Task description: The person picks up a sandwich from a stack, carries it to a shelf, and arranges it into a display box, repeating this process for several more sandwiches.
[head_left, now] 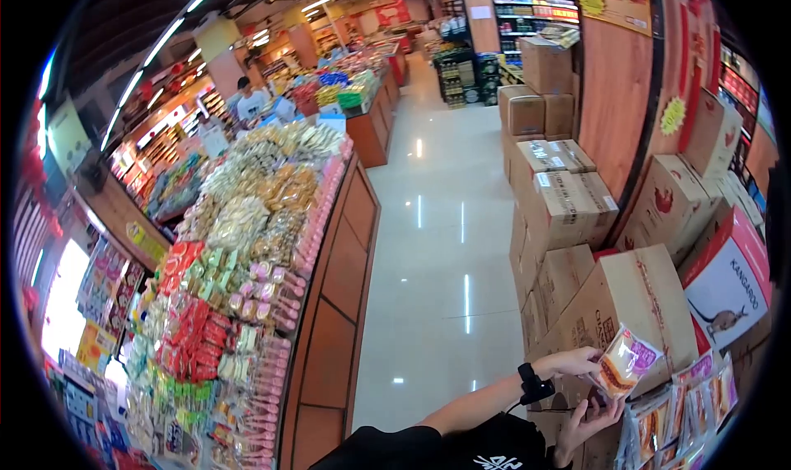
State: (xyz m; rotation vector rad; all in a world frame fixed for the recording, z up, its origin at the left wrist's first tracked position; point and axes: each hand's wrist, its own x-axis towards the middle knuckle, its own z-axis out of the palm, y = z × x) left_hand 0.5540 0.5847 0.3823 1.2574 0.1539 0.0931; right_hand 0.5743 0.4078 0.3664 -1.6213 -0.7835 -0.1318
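Note:
My left hand (577, 361), with a black device strapped at the wrist, grips a snack packet (629, 360) by its left edge. The packet is plastic with purple, white and orange-brown print, and it is tilted. Just below it is my right hand (592, 425), its fingers spread and the fingertips close to the packet's lower corner. Beside my hands, at the lower right, similar snack packets (659, 425) stand in an upright cluster. Behind the held packet is a large cardboard carton (606, 301).
Stacked cartons (568, 202) line the right side, with a white and red Kangaroo box (729, 285) among them. To the left, a long wooden display counter (334, 305) bears heaps of wrapped sweets (194, 338). A shiny tiled aisle (437, 256) runs between. A person (250, 103) stands beyond the counter.

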